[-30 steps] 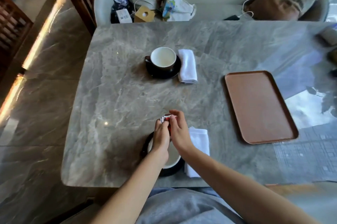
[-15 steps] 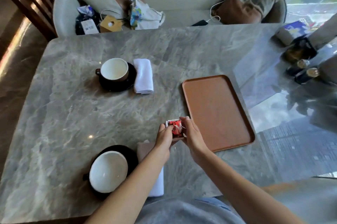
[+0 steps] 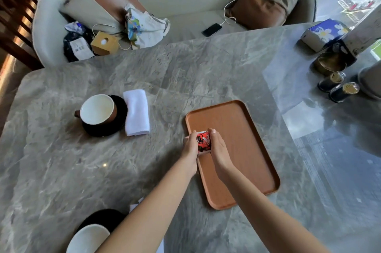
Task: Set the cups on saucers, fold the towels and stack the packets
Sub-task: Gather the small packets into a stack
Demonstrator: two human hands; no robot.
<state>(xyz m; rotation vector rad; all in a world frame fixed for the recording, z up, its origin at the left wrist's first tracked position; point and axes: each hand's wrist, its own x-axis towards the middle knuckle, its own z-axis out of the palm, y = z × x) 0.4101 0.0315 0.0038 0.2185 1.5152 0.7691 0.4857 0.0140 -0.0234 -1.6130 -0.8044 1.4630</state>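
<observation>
Packets [image 3: 203, 142] now over tray [image 3: 245, 129]; red, white-edged, pinched by left hand [image 3: 190, 149], right hand [image 3: 219, 149].

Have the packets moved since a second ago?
Yes. The packets have gone right, from above the near cup to over the left edge of the brown tray.

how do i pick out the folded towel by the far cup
On the marble table, find the brown cup on a black saucer, left of the tray. The towel lies right of that saucer. It is the one white cloth in full view.
</observation>
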